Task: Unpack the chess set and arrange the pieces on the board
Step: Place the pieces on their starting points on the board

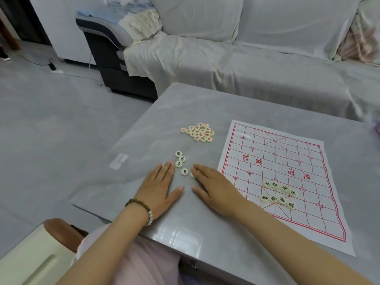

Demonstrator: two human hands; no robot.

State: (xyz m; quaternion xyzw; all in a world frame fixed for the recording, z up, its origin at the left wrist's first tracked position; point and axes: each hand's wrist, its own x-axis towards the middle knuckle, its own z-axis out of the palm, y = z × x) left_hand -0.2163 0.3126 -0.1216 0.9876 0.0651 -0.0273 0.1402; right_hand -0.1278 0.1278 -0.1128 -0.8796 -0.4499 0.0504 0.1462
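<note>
Looking down from the head view, we see a grey counter [185,103] with a paper board [267,153] spread flat on its right part, its grid and border printed in red.

On the near part of that board lie eight black-lettered pieces [279,194] in two short slanting rows of four, each touching or just beside its neighbour.

Left of the board, on the bare counter, a heap of red-lettered pieces [198,132] sits packed together, well apart from both hands.

Nearer to us, a loose string of black pieces [181,161] runs down the counter: four discs face up, the upper three nearly touching and the fourth a little apart below them.

Our left hand [158,188] lies flat on the counter, palm down, just left of that string. Its grip is wide, fingers straight and together, thumb spread out, and it holds nothing. A bead bracelet [141,208] circles its wrist.

Our right hand [213,190] lies flat too, between the string and the board's left edge. Its grip is likewise wide, fingers stretched forward. Its fingertips rest on a fifth disc [192,175], mostly hidden beneath them, so we cannot read its face.

Behind the counter stands a sofa [246,58] draped in pale cloth.
</note>
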